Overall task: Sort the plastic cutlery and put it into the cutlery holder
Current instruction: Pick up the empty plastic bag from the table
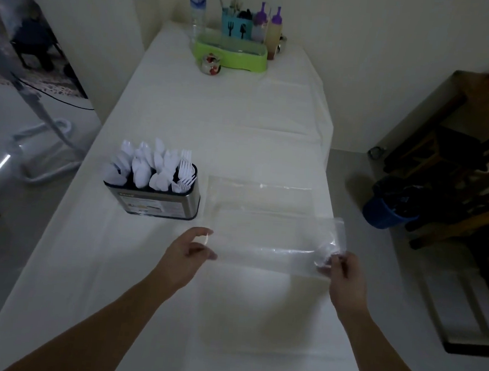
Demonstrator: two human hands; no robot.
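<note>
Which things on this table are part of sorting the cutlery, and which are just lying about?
Part of the job:
cutlery holder
white plastic cutlery standing in it
clear bag held by left hand and right hand

Lying about:
water bottle
green tray
purple-capped bottles
small jar
blue bin

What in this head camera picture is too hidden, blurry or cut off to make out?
- Metal cutlery holder: the white plastic cutlery hides its inner dividers; its front label is too small to read.
- Clear plastic bag between left hand and right hand: transparent and glary, contents unclear.
- Turquoise utensil caddy at the far end: contents too small.
- Dark wooden furniture: cut off by the right edge.
</note>
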